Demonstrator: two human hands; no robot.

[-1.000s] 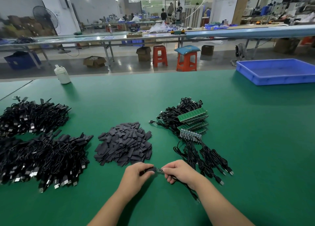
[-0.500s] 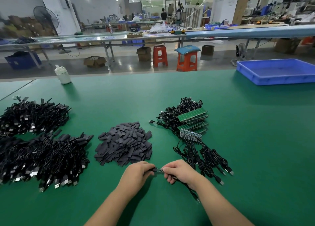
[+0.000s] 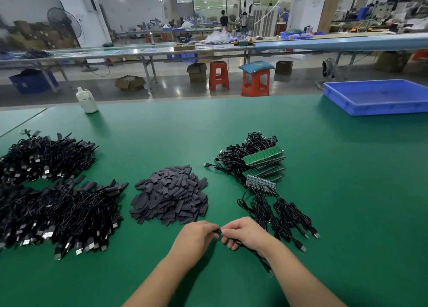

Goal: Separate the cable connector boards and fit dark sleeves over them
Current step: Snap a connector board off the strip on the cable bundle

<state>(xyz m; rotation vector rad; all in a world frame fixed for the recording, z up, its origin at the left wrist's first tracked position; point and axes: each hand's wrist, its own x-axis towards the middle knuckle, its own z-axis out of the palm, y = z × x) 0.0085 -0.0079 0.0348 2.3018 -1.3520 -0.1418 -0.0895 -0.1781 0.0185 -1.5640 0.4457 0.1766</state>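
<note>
While both hands are meeting low over the green table [image 3: 324, 214], the left hand [image 3: 196, 236] is pinching a dark sleeve [image 3: 217, 231] at its fingertips, and the right hand [image 3: 245, 231] is gripping the end of a black cable [image 3: 260, 259] right against it, so the two sets of fingers are almost touching. The small board at the cable's end is hiding between the fingers, and how far the sleeve is covering it cannot be told. The cable is trailing from under the right palm toward the near edge of the table. Just beyond the hands, a heap of loose dark sleeves [image 3: 170, 196] is lying in the middle of the table. To its right, a stack of green boards [image 3: 264, 162] is sitting on a tangle of black cables [image 3: 273, 204], whose plug ends are fanning out toward the right wrist. To the left, two large piles of black cables [image 3: 53, 195] are lying side by side, well apart from the hands. A white bottle [image 3: 86, 100] is standing at the far left edge of the table, and a blue tray [image 3: 379, 98] is resting at the far right corner.
</note>
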